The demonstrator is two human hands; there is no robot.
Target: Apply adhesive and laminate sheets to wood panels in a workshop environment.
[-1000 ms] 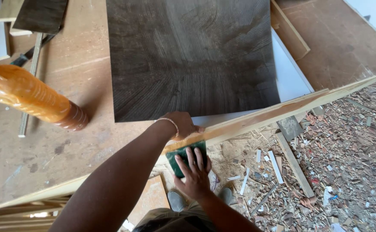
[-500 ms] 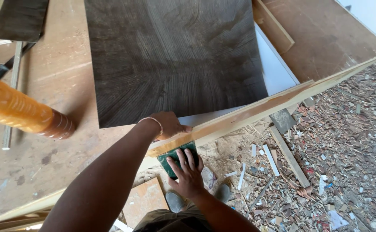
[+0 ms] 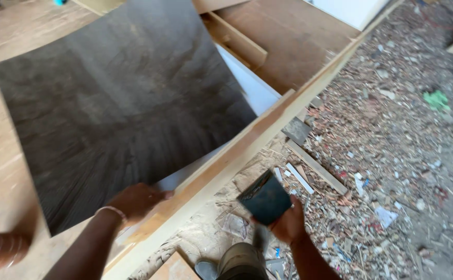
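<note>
A view from above looks down on a person's two bare hands at a wooden work surface [image 3: 9, 171] that fills the left of the frame.

The left hand [image 3: 135, 199], low and left of centre, rests flat on the near edge of a long pale wooden strip [image 3: 268, 127]. Its fingers lie together, pressing down on the wood rather than wrapped around it. A thin bracelet circles the wrist. The strip runs diagonally from the bottom left to the upper right corner of the frame, jutting out past the surface and over the floor.

The right hand [image 3: 288, 223], at lower centre, is lifted clear of the strip and holds a dark green sanding block [image 3: 264, 199], tilted up on edge. Its fingers are clamped on the block's lower side. The block is near the strip but apart from it.

A large dark wood-grain sheet [image 3: 112, 109] lies on the surface just above the left hand, with a white board [image 3: 249, 85] showing beneath it. The floor [image 3: 407, 155] at the right is strewn with shavings and offcuts.

This looks like a pause between rubbing strokes: the strip is steadied and the block is off the wood. Resuming would call for setting the block flat against the strip's edge while the left hand keeps it pinned, since the overhanging length could flex or slide.
</note>
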